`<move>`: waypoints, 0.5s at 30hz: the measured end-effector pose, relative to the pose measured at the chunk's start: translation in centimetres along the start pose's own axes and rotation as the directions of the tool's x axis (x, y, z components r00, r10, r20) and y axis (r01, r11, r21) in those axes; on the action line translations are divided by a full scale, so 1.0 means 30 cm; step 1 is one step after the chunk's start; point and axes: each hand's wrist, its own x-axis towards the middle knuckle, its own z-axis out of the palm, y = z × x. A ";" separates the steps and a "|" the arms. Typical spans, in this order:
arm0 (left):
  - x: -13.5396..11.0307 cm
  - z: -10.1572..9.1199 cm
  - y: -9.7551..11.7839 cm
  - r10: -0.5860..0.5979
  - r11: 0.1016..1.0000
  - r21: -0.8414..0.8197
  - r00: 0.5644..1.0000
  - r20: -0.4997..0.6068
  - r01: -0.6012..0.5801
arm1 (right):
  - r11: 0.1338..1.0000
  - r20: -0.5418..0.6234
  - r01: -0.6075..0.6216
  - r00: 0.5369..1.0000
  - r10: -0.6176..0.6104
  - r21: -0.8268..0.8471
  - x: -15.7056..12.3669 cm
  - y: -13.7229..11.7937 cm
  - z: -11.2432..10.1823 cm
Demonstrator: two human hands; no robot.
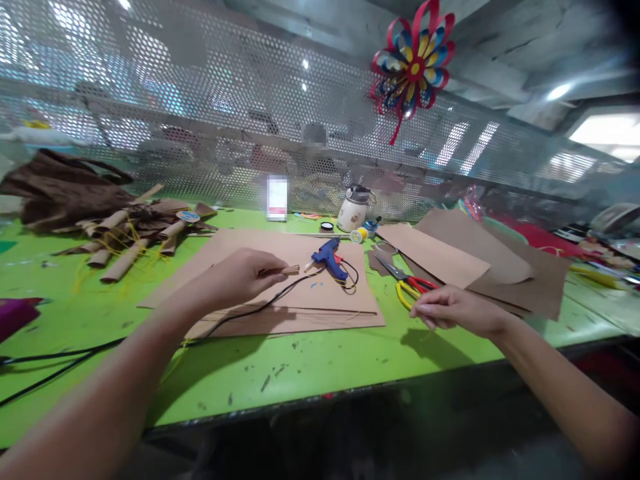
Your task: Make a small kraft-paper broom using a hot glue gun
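My left hand (250, 273) is closed in a pinch around a small roll of brown paper (291, 270), held above the brown sheet (200, 257). Just past that roll lies a blue glue gun (329, 259) with a black cord, its nozzle pointing left. My right hand (453, 310) hovers over the table's front right part, thumb and fingers pinched together. Whether anything thin is between those fingertips I cannot tell. Close by its fingertips are scissors (399, 273) with one red and one yellow handle; contact with the handle is unclear.
On the green table (310, 363), brown paper tubes (125, 260) with yellow strands lie left, beside a dark brown bag (65, 190). Behind stand a lit phone (277, 199), a bottle (351, 210) and a yellow spool (358, 235). Brown sheets (450, 253) are stacked right.
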 end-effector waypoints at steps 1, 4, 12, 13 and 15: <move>0.002 0.008 0.007 0.002 1.000 0.005 0.999 0.032 -0.002 | 1.000 -0.010 -0.007 1.000 0.007 0.007 -0.002 0.009 -0.008; 0.009 0.044 0.021 0.013 1.000 -0.008 0.994 0.108 -0.013 | 1.000 -0.084 -0.026 0.996 0.027 0.015 0.003 0.026 -0.022; 0.013 0.137 0.058 0.080 0.997 -0.006 0.970 0.229 -0.080 | 0.916 -0.364 -0.200 0.929 0.065 -0.347 0.024 0.049 -0.121; 0.013 0.143 0.065 0.091 0.996 0.001 0.969 0.231 -0.094 | 0.896 -0.426 -0.229 0.903 0.049 -0.380 0.022 0.051 -0.142; 0.013 0.152 0.078 0.102 0.993 0.025 0.966 0.236 -0.111 | 0.851 -0.554 -0.284 0.833 -0.010 -0.442 0.019 0.047 -0.176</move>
